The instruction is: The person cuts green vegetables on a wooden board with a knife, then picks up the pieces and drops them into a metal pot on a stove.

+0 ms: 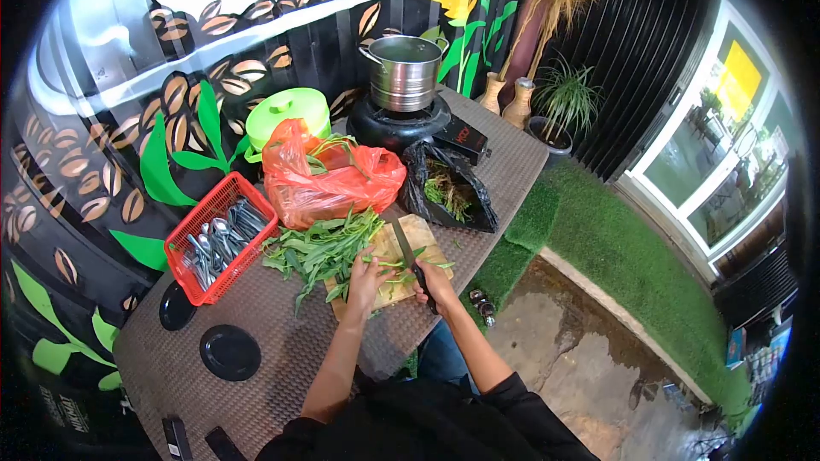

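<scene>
My right hand (434, 284) is closed round the black handle of a knife (402, 243), whose blade points up and away over the wooden cutting board (420, 233). My left hand (366, 282) rests at the board's near left part, its fingers on green stems (384, 266). A leafy pile of greens (320, 249) spreads from the board's left side onto the table. Cut pieces of stem lie on the board between my hands.
Behind the board stand a red plastic bag (333, 188) and a black bag (448, 192) with greens. A steel pot (404, 77) sits on a stove (384, 124), beside a green lidded container (286, 115). At left are a red cutlery basket (205, 283) and black plates (231, 353).
</scene>
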`<state>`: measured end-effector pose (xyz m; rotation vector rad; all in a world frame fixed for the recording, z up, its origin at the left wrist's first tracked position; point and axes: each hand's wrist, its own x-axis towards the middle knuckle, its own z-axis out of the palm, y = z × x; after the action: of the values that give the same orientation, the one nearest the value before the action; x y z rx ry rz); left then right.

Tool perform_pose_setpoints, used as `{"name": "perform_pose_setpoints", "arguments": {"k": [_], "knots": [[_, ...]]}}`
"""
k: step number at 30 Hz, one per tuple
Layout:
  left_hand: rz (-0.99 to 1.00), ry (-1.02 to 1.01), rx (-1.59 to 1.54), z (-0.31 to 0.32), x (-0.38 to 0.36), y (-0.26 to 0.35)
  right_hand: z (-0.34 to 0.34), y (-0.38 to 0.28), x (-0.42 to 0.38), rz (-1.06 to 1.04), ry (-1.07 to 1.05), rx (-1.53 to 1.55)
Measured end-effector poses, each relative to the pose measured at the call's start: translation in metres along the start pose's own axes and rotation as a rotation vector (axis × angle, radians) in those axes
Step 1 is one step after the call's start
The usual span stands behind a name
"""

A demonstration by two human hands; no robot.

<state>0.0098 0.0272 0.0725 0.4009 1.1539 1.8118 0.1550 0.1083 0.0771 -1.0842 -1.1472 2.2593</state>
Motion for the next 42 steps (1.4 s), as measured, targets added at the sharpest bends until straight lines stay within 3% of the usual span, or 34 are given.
{"name": "perform_pose_setpoints", "arguments": {"k": [3,8,14,20,23,30,35,42], "knots": [[-0.020,0.010,0.037,0.000,0.005,-0.001,-0.004,0.002,-0.001,-0.107,0.006,-0.056],[0.184,0.008,0.092,0.012,0.006,-0.001,-0.004,-0.009,-0.018,-0.232,0.027,0.001],[0.237,0.032,0.036,0.020,0.007,0.001,0.009,-0.026,-0.043,-0.430,0.020,-0.090],[0.159,0.081,-0.015,0.026,0.003,0.003,0.011,-0.022,-0.040,-0.527,-0.030,-0.272],[0.086,0.062,-0.207,0.020,0.009,-0.002,0.010,-0.022,-0.045,-0.547,-0.048,-0.272],[0.089,0.073,-0.091,0.031,0.001,0.007,0.003,-0.022,-0.050,-0.549,-0.050,-0.258],[0.352,0.020,0.223,0.032,0.003,0.001,0.010,-0.026,-0.055,-0.510,-0.037,-0.247],[0.519,-0.048,0.265,0.042,-0.002,0.005,0.018,-0.034,-0.065,-0.448,-0.084,-0.166]]}}
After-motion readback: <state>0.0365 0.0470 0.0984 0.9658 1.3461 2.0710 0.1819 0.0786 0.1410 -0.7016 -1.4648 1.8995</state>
